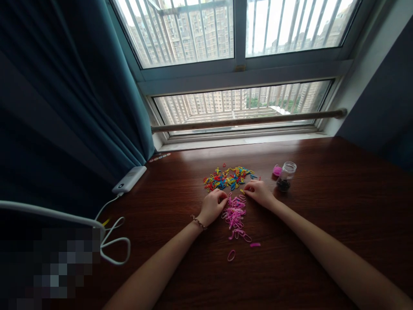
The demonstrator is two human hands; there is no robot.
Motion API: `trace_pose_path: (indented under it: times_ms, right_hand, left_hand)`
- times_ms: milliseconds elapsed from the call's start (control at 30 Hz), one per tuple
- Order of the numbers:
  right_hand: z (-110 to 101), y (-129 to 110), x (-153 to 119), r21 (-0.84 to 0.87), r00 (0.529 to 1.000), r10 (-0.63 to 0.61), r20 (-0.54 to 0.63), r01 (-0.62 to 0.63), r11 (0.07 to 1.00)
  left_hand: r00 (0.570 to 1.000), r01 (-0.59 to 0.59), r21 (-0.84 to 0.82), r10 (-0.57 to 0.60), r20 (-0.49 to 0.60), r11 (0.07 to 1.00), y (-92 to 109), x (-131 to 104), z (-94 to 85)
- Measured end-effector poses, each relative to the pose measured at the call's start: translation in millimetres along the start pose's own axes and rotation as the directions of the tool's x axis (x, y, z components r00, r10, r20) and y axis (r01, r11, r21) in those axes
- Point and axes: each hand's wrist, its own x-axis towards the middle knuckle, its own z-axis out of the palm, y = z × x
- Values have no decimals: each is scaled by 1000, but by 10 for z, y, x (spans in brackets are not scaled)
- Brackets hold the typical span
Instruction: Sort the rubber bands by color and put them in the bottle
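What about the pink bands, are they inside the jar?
No, the pink bands lie loose on the table, and the jar holds something dark.

pink bands (235,212) between two bare hands on a glossy brown table (322,189)

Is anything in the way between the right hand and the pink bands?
Nothing visible blocks the short way from the right hand to the pink bands. There's just a little yellow band at its fingertips, near the pink pile's far end.
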Motion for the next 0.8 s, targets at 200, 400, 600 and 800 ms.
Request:
trace_pose_path:
  times_ms: [200, 400, 600, 800]
  right_hand:
    - [50, 3, 6, 276, 963, 130, -236, -62, 959]
    - [-13, -80, -98, 191, 988, -97, -121, 119, 974]
    - [70, -137, -138, 49, 951, -306, 45, 303, 952]
    - [59, -155, -134, 10, 946, -312, 87, 313, 950]
  left_hand:
    - [987, -153, -110, 157, 27, 982, 34, 20, 3]
    - [991, -132, -126, 135, 15, 983, 7, -4, 2]
    - [992, -119, -116, 121, 16, 986, -7, -21, -11]
    - [995, -91, -114, 86, -46, 989, 18, -26, -40]
